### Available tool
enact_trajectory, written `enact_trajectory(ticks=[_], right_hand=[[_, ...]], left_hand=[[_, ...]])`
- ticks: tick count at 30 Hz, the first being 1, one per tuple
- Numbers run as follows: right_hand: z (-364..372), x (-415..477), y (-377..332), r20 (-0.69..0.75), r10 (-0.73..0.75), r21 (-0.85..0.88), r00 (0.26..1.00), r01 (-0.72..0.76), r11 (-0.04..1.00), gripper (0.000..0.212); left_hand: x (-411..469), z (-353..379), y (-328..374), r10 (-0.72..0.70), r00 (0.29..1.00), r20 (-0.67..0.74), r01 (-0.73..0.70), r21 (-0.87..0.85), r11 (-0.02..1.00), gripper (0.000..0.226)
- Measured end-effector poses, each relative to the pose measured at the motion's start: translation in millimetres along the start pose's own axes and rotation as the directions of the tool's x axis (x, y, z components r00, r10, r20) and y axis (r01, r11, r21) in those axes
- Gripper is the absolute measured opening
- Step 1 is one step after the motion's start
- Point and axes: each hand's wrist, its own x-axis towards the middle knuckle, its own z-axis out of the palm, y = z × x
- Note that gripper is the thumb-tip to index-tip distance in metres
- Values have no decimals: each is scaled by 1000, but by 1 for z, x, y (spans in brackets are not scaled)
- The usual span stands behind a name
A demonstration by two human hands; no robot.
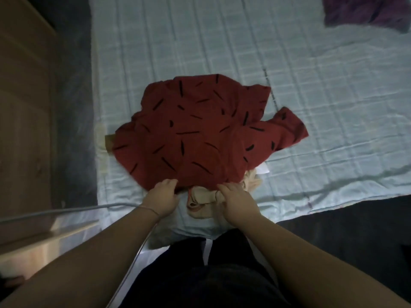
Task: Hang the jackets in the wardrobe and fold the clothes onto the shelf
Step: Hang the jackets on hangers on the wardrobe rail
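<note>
Both bare forearms reach forward from the bottom of the view, roughly parallel, and meet the near hem of a brick-red fabric garment printed with short black dashes (200, 130). The left hand (163, 196) lies palm down with its wrist straight, a thin bracelet (151, 210) round it, and its fingers are curled over the hem with the thumb below, so that it pinches the cloth's edge. The right hand (236, 204) comes in at a slight slant from the right, its fingers bent down onto the same hem and its thumb tucked beneath, gripping the edge as well (the fingertips themselves are partly lost in the dim light). The red garment lies spread and rumpled, one sleeve flung out to the right, on a pale blue quilted bed cover (311, 85). A crumpled cream-beige garment (201, 201) peeks out from under its near edge, between the two hands. A bunched purple cloth (364, 12) lies well apart at the far right corner of the bed. On the left stands a light wooden cabinet (24, 107), with a strip of dark floor (73, 107) between it and the bed, and a thin grey cable (66, 211) runs across from the left edge toward the left wrist. The person's dark trousers (200, 274) fill the bottom centre.
</note>
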Motion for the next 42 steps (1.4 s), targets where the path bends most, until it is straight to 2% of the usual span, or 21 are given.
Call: enact_trajectory(ticks=[4,7,9,12,15,18,20,24,27,33,38,42], right_hand=[[30,59,7,127,-127,-38,984,133,990,59],[43,96,14,220,-178,-217,959,226,950,61],[55,111,22,201,-173,-356,964,236,904,62],[68,119,30,85,-178,-423,980,197,884,61],[70,123,27,-38,-205,-465,978,164,870,40],[50,128,16,-24,-155,-466,988,126,876,29],[33,128,11,12,-168,-471,986,154,869,27],[-7,110,7,39,-269,-389,962,263,883,26],[-38,85,7,-50,-319,-306,946,289,907,22],[-111,47,-13,-202,-326,-98,924,312,945,21],[-173,20,-49,-314,-230,54,921,260,964,15],[-228,8,-74,-398,-166,143,902,240,960,17]], left_hand=[[26,25,-14,-34,997,-66,28,-86,996,69],[43,42,-14,-12,996,-91,-1,-145,989,69],[52,54,-18,-1,995,-97,-14,-152,988,68],[66,69,-26,8,992,-128,-32,-187,982,68],[70,70,-27,-7,981,-193,-33,-202,979,63],[63,64,-29,30,977,-212,-72,-189,979,61],[55,56,-31,39,973,-228,-88,-209,974,63],[34,25,-34,85,930,-357,-152,-166,974,64],[14,-5,-35,131,902,-412,-204,-139,969,69],[-17,-74,-32,138,888,-439,-265,-243,933,68],[-36,-131,-20,164,853,-495,-323,-256,911,65],[-53,-191,2,303,812,-499,-435,-172,884,60]])
